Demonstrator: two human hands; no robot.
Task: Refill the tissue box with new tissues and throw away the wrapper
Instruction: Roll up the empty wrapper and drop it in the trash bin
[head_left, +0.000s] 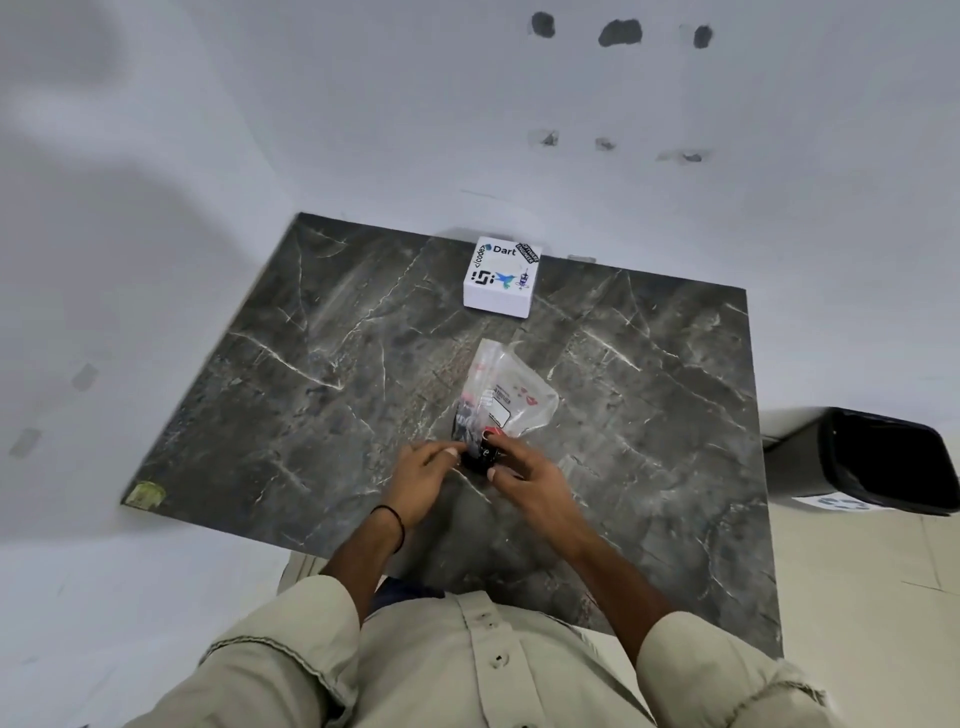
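While I watch the head view, lines follow.
Wrapper (506, 395): lies mid-desk, toward the near edge.
Left hand (423, 475): fingers curled, pinching its near end.
Right hand (524, 478): pinching the same end.
Tissue box (501, 278): far edge of desk (311, 364).
Bin (883, 457): beyond right edge.
Room: bare marble left.

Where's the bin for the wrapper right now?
In the head view, the black bin stands on the floor off the table's right edge, right of the right hand.
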